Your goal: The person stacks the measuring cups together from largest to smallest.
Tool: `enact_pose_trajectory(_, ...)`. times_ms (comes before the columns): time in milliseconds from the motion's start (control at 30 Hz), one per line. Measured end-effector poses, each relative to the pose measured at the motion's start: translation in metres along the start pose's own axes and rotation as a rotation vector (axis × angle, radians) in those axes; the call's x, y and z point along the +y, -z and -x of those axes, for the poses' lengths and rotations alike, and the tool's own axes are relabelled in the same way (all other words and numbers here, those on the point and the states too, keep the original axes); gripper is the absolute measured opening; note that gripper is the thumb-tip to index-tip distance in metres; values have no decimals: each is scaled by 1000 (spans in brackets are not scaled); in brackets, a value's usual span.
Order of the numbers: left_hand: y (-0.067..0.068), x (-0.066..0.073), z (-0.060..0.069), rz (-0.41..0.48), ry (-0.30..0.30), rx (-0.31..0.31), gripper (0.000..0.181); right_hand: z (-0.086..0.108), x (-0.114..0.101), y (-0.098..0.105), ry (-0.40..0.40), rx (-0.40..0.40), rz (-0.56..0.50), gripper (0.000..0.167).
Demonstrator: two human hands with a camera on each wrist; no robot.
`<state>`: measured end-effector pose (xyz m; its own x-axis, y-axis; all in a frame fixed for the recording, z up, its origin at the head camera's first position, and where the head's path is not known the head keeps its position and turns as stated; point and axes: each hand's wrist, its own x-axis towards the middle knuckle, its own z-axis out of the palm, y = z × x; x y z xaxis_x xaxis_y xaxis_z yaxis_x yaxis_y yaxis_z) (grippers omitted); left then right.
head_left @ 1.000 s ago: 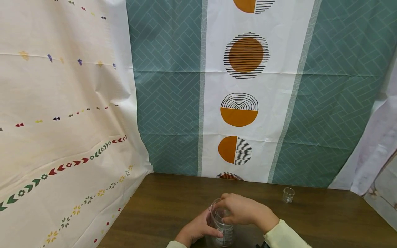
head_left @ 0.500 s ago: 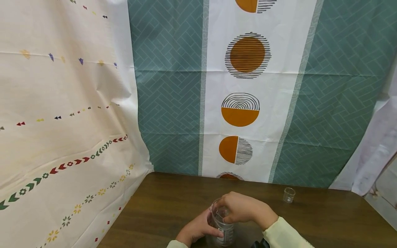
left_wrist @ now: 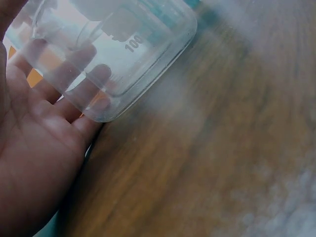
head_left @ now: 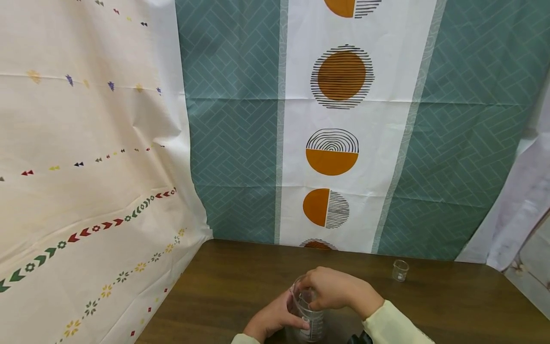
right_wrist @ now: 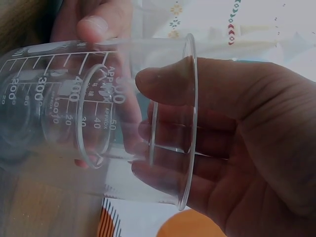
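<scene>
In the head view, a large clear beaker (head_left: 316,328) stands on the table between both hands. My left hand (head_left: 275,316) grips its side, thumb in front; the left wrist view shows its fingers through the glass (left_wrist: 148,69). From above, my right hand (head_left: 339,289) reaches into the mouth. The right wrist view shows my right thumb and fingers (right_wrist: 197,118) inside the large rim (right_wrist: 192,148), round a thin curved glass edge (right_wrist: 154,133). Deeper inside lies a smaller beaker (right_wrist: 81,126) marked to 50. What that thin edge belongs to is unclear.
A small clear beaker (head_left: 400,271) stands farther back on the brown wooden table (head_left: 240,282), to the right. A green and white patterned cloth (head_left: 236,143) hangs behind the table, with a cream cloth (head_left: 86,191) on the left.
The head view has shifted very slightly. Both hands keep nearly the same places at the large beaker.
</scene>
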<state>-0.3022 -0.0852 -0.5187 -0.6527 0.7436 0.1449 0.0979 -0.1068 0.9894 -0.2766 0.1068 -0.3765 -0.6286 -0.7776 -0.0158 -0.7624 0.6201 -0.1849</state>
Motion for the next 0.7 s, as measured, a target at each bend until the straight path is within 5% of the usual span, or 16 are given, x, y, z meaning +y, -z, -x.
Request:
enact_pose_trajectory(500, -2, 1, 2, 54, 19, -24, 85, 1, -2, -5, 3, -4, -35, 34)
enact_pose_trajectory(700, 0, 2, 0, -19, 0, -16, 87, 1, 0, -4, 8, -8, -32, 34)
